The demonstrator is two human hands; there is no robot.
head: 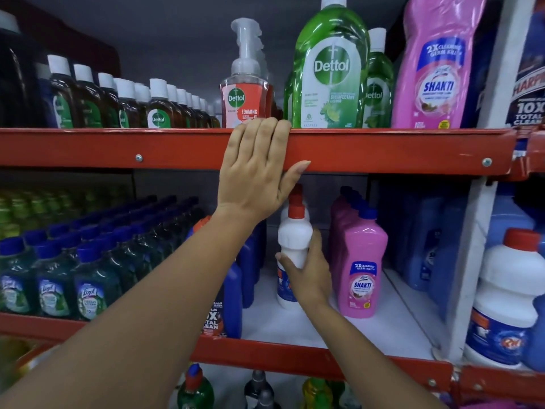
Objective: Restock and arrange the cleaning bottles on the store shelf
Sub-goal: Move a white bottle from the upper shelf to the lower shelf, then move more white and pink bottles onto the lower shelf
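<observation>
Hands: left hand (259, 169) lies flat over the front edge of the upper shelf (118, 147), fingers hooked over the top and thumb pressed under the lip, holding no bottle; right hand (309, 271) is wrapped round the waist of a white bottle (295, 231) with a red cap, fingers closed on it.

Bottle place: it stands or hovers upright over the white floor of the middle shelf (324, 326), towards the back, between a row of blue bottles (250, 261) on its left and a pink bottle (362, 267) on its right. Whether its base touches the shelf I cannot tell.

Risk: the gap is tight, so I judge a sideways nudge from the knuckles could tip the pink bottle at the front of its row. The red cap sits just under the left palm and could knock the upper shelf's lip if lifted.

Arm pose: left forearm reaches up and forward, wrist bent back, bracing. Right forearm runs low and straight in from the lower right, wrist turned inward.
</observation>
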